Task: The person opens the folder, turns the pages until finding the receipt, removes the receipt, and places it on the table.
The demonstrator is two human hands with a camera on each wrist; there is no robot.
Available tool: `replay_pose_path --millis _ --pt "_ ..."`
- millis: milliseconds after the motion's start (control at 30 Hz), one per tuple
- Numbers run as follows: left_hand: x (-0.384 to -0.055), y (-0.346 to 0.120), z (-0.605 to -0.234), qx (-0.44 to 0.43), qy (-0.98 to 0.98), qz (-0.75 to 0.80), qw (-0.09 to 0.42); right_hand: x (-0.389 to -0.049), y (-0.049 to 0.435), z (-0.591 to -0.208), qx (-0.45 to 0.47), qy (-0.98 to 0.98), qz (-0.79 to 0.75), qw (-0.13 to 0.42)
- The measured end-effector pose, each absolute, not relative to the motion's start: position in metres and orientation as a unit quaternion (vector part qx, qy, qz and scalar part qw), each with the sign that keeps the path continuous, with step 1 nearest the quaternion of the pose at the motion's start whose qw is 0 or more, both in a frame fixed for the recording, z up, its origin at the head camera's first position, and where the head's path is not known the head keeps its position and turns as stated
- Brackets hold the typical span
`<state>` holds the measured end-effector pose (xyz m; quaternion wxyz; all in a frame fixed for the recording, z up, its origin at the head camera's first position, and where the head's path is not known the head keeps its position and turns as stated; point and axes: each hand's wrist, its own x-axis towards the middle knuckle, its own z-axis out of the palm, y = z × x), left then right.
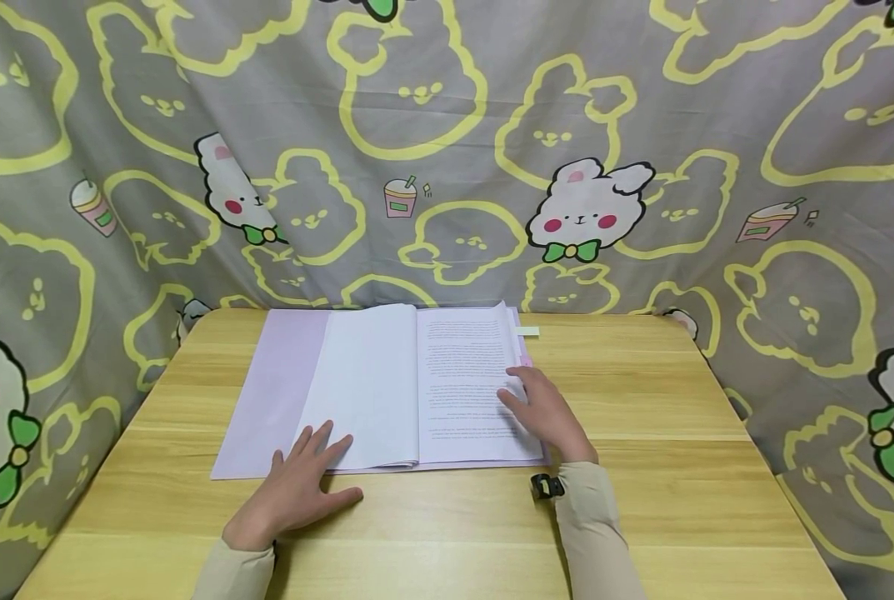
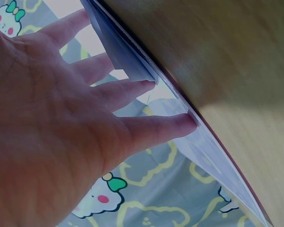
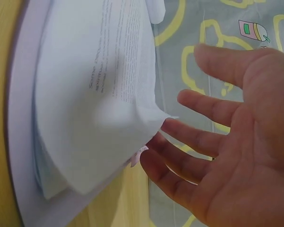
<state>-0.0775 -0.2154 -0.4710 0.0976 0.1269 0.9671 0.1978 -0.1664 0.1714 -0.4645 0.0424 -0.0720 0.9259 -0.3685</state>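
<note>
A lilac folder (image 1: pixel 285 354) of white sheets lies open on the table. Its left page (image 1: pixel 372 375) looks blank; the right page (image 1: pixel 465 392) carries printed text. My left hand (image 1: pixel 300 483) is spread over the lower left corner, fingertips on the page and cover, thumb over the table. In the left wrist view, this hand's fingers (image 2: pixel 142 130) are straight beside the sheets. At the right edge, my right hand (image 1: pixel 551 408) has its fingers loosely bent. The right wrist view shows the printed sheet (image 3: pixel 99 118) lifting and curving, its edge touching the fingers (image 3: pixel 189 135), without a clear pinch.
A pale tab (image 1: pixel 527 332) and a pink tab (image 1: pixel 526 361) stick out from the folder's right side. The wooden table (image 1: pixel 664 467) reaches back to a grey curtain (image 1: pixel 447 242) printed with cartoon animals, which also hangs at both sides.
</note>
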Motion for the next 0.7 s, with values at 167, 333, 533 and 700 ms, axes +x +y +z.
replay_pose_path --millis 167,333,533,700 --pt "-0.077 -0.216 -0.471 0.129 0.967 0.198 0.096 -0.166 0.168 -0.462 -0.077 0.922 -0.378 0.032" --pt "-0.078 -0.215 -0.471 0.13 0.967 0.199 0.092 -0.166 0.164 -0.461 -0.068 0.917 -0.391 0.039" --pt "-0.078 -0.216 -0.472 0.13 0.966 0.202 0.092 -0.166 0.159 -0.46 -0.066 0.914 -0.399 0.046" --pt "-0.078 -0.216 -0.471 0.132 0.967 0.2 0.091 -0.166 0.156 -0.461 -0.076 0.912 -0.401 0.043"
